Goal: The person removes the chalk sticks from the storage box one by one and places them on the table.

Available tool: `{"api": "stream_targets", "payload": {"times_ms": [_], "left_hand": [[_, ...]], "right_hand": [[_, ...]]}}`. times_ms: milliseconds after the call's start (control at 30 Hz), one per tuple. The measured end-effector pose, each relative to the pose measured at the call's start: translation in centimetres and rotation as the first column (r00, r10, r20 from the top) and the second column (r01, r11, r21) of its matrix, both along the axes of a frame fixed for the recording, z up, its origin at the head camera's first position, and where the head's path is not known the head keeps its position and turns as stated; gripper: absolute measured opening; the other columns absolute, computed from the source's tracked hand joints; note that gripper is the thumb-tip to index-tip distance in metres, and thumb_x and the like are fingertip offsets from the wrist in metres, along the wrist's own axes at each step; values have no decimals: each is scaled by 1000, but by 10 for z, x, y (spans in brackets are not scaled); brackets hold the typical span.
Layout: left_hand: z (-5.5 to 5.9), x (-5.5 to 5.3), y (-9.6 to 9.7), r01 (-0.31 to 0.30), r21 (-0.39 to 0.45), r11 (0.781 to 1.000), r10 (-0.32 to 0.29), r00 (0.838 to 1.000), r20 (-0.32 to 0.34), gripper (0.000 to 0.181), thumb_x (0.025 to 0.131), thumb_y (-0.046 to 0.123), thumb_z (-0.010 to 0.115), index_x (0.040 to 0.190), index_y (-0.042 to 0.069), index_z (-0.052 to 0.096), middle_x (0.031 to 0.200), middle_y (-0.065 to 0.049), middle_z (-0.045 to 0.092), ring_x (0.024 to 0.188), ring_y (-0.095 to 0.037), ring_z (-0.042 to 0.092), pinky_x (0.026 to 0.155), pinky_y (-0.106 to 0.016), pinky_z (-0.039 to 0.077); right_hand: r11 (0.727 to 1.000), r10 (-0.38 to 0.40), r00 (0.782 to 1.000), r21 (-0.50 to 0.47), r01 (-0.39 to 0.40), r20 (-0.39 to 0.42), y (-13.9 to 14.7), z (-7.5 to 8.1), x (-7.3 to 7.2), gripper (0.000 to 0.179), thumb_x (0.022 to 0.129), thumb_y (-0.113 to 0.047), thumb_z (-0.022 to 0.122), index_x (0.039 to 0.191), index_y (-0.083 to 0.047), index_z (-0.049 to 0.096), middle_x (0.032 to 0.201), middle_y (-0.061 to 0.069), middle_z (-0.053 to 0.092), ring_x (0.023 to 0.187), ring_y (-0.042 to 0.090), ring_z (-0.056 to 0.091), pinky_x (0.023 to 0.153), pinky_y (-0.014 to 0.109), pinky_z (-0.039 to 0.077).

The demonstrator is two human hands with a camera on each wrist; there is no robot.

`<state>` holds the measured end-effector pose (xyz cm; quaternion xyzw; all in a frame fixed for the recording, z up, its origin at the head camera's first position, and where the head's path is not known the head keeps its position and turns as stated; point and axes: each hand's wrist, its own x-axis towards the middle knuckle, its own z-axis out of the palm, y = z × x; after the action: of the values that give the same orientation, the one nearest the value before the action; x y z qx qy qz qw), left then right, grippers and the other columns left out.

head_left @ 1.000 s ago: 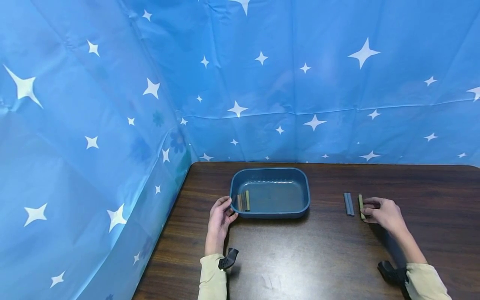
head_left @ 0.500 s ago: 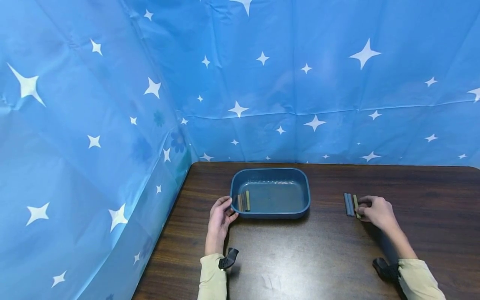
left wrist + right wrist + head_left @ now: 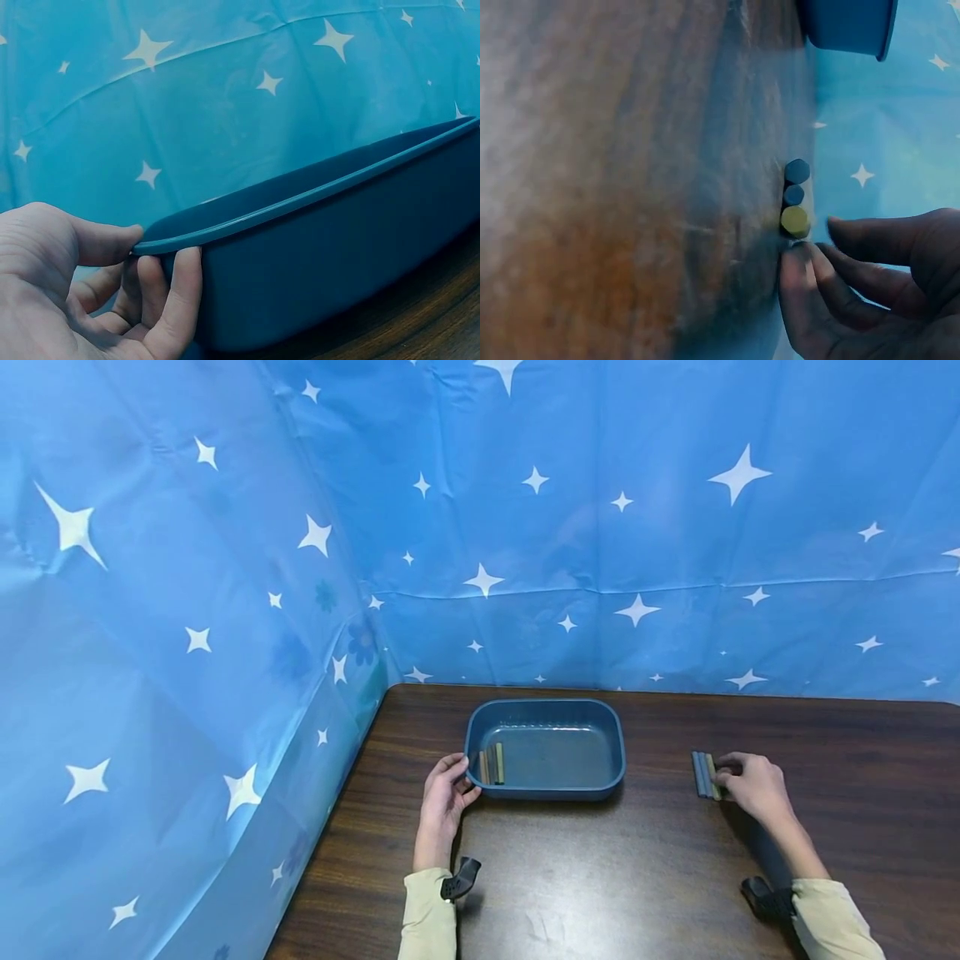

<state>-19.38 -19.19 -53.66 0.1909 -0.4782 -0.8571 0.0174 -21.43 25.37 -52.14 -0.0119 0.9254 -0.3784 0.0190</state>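
My left hand (image 3: 442, 797) grips the left front corner of a blue rectangular tray (image 3: 555, 792). In the left wrist view, its thumb lies on the rim (image 3: 292, 201) with fingers bent beneath. Several thin sticks (image 3: 491, 764), brownish to yellow-green, lie side by side at the tray's left end. To the right, two blue sticks (image 3: 701, 774) and a yellow-green stick (image 3: 712, 777) lie in a row on the table. My right hand (image 3: 756, 787) has its fingertips at the yellow-green stick's right side; the thumb sits apart, above it, in the right wrist view. The stick ends look six-sided.
The dark wooden table (image 3: 585, 877) reaches back to a blue curtain (image 3: 540, 535) with white stars, which also runs along the left side. A black camera mount is strapped at each wrist, over pale sleeves (image 3: 429, 914).
My right hand has slid the yellow-green stick leftward, closing the gap to the blue pair. The left hand keeps its hold on the tray. The head view has shifted slightly.
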Motion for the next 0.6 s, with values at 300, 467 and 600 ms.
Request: {"api": "stream_targets", "payload": {"times_ms": [300, 467, 600], "left_hand": [[-4, -1, 1, 3, -3, 1000, -3, 1000, -3, 6, 103, 2, 56, 103, 8, 55, 88, -5, 61, 64, -8, 59, 54, -20, 54], [-5, -1, 1, -3, -6, 1000, 3, 1000, -6, 6, 103, 2, 57, 103, 8, 56, 88, -5, 61, 65, -9, 60, 54, -21, 54], [-5, -3, 0, 7, -32, 999, -8, 1000, -25, 5, 103, 2, 57, 104, 7, 56, 89, -6, 61, 66, -10, 61, 54, -21, 55]], "right_hand": [[997, -72, 985, -7, 72, -158, -13, 9, -2, 31, 104, -11, 58, 117, 16, 65, 93, 28, 70, 69, 27, 60, 57, 37, 44], [997, -74, 978, -46, 66, -196, -33, 22, -1, 31, 106, -13, 58, 119, 13, 67, 93, 24, 71, 66, 20, 58, 60, 36, 44], [995, -61, 977, -93, 42, -204, -54, 34, 0, 31, 106, -14, 58, 120, 11, 67, 95, 24, 72, 69, 25, 64, 61, 37, 46]]}}
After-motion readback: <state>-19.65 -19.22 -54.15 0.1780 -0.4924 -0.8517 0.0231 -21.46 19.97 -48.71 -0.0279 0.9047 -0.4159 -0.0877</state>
